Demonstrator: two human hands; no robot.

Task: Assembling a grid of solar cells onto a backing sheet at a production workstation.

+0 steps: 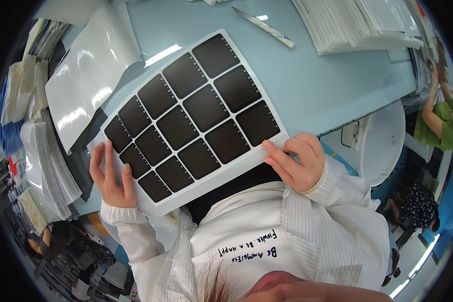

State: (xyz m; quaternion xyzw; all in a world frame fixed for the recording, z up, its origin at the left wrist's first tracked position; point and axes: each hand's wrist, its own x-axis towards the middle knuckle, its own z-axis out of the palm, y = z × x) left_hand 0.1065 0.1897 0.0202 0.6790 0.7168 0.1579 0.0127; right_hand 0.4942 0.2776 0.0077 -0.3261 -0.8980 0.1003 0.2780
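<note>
A wisp of brown hair [214, 282] hangs nearest, well behind the fingers. Between the two hands is a white sheet [206, 136] printed with black squares, tilted over the near edge of the worktop [312, 93]. The left hand [115, 183] holds its left edge, thumb set apart from the fingers; the right hand [307, 163] holds its near right corner, fingers narrow. Well beyond the right fingers lie a knife [267, 29] and stacked papers [355, 25].
</note>
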